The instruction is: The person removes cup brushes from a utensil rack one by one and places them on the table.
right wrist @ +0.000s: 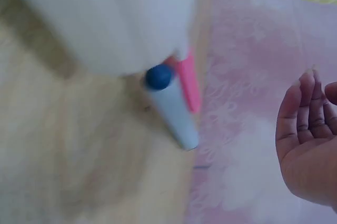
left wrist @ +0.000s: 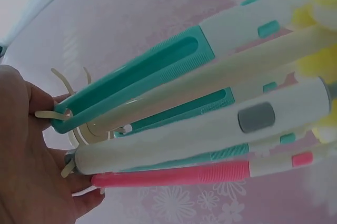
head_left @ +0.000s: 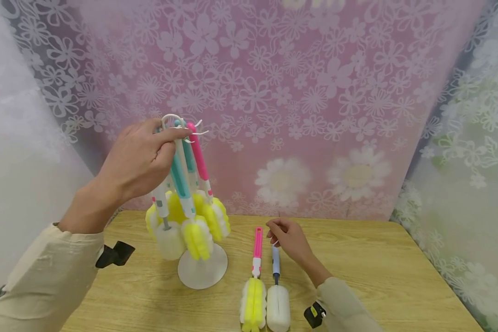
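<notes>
At the top of a white brush stand (head_left: 209, 276), my left hand (head_left: 139, 154) grips the hooked end between thumb and fingers. Bottle brushes hang from the hooks: a teal-handled brush (head_left: 180, 177), a pink-handled brush (head_left: 199, 157) and a white-handled brush (left wrist: 200, 132) among them. Their sponge heads point down. My right hand (head_left: 289, 239), its fingers loosely bent, is over the far end of a blue-handled brush (head_left: 276, 263) lying on the table. The right wrist view shows that hand apart from the brush, with nothing visible in its palm.
Beside the blue-handled brush lies another pink-handled brush (head_left: 257, 249) with a yellow and white sponge head. Both lie on a wood-grain table (head_left: 357, 276). Behind the table hangs a pink floral curtain (head_left: 294, 92); pale floral sheeting (head_left: 473, 184) stands at the right.
</notes>
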The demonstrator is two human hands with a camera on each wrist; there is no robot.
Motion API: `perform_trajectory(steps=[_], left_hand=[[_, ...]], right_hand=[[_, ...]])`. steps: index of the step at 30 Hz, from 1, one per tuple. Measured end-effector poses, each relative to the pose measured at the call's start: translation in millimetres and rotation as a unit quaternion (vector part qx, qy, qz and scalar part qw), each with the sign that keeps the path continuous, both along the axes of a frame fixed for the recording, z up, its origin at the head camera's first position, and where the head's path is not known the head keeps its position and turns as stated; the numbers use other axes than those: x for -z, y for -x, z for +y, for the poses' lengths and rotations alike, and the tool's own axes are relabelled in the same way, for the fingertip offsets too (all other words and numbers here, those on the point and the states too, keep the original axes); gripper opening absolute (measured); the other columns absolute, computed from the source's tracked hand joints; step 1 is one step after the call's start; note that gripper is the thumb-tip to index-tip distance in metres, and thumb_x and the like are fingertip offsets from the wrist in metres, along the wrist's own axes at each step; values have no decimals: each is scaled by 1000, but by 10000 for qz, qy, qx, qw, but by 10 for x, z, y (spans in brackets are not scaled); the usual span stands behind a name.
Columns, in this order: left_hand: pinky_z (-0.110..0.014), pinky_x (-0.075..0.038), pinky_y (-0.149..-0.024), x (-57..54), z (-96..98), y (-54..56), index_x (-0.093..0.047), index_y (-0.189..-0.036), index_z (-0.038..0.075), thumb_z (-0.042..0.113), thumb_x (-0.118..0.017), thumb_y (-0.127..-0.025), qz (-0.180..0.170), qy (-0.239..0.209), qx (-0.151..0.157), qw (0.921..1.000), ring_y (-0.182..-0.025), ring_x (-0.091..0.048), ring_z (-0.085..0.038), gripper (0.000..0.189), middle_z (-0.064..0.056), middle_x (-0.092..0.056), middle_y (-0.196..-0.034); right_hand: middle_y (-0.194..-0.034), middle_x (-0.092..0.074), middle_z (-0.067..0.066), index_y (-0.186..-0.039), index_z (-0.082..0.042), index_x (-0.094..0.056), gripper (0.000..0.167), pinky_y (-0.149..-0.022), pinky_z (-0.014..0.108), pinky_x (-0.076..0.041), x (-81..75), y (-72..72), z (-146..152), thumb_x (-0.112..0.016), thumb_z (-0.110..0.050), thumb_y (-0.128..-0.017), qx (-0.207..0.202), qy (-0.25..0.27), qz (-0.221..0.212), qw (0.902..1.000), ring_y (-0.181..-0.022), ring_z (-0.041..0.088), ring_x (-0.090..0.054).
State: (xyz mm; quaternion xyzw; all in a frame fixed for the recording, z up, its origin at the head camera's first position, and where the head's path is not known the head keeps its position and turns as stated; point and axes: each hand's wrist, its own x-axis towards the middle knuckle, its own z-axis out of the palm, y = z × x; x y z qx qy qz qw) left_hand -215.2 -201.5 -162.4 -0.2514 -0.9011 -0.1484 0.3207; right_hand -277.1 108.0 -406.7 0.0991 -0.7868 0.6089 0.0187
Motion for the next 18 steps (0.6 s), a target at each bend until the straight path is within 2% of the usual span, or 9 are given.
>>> perform_trajectory(steps=[5, 7, 11, 14, 16, 18], left_hand=[[-51, -22, -109, -28, 13, -9, -69, -119, 21, 14, -29, -94, -157, -135, -186, 9996, -130, -38, -36, 48, -12, -60, -125], [-50, -25, -106, -37, 27, -19, -69, -120, 21, 14, -28, -95, -300, -200, -280, 9990, -125, -43, -35, 48, -10, -62, -119], [-47, -35, -96, -38, 80, -25, -70, -117, 19, 13, -28, -93, -440, -342, -400, 9976, -115, -49, -33, 49, -7, -65, -115], [-47, -38, -91, -20, 121, -19, -70, -117, 18, 15, -27, -93, -512, -541, -502, 9960, -118, -48, -33, 49, -7, -62, -123], [-47, -38, -92, -2, 148, -7, -70, -116, 17, 19, -29, -94, -504, -687, -570, 9947, -120, -47, -33, 47, -6, -62, -124], [-49, -34, -100, 13, 179, 9, -70, -112, 17, 29, -31, -96, -448, -763, -670, 9938, -124, -44, -34, 43, -8, -61, -124]], right_hand=[[-80, -64, 11, -104, -4, -66, 23, -65, 36, -54, -247, -10, -196, -55, -23, -97, -323, 131, 269, 9990, -71, 24, -62], [-80, -64, 9, -105, -3, -65, 23, -63, 33, -53, -352, -25, -284, -54, -22, -98, -430, 164, 376, 9982, -71, 23, -61], [-85, -64, 8, -107, -5, -65, 21, -65, 33, -53, -550, -62, -461, -54, -22, -98, -627, 196, 684, 9955, -72, 22, -60], [-93, -66, 8, -112, -8, -64, 22, -68, 32, -54, -699, -97, -609, -55, -21, -97, -793, 231, 997, 9916, -79, 23, -62], [-100, -66, 6, -115, -9, -64, 23, -73, 32, -54, -798, -125, -714, -56, -21, -97, -876, 251, 1202, 9886, -85, 22, -62], [-106, -65, 4, -118, -10, -63, 26, -80, 33, -52, -882, -145, -817, -58, -22, -96, -916, 246, 1411, 9854, -93, 20, -61]])
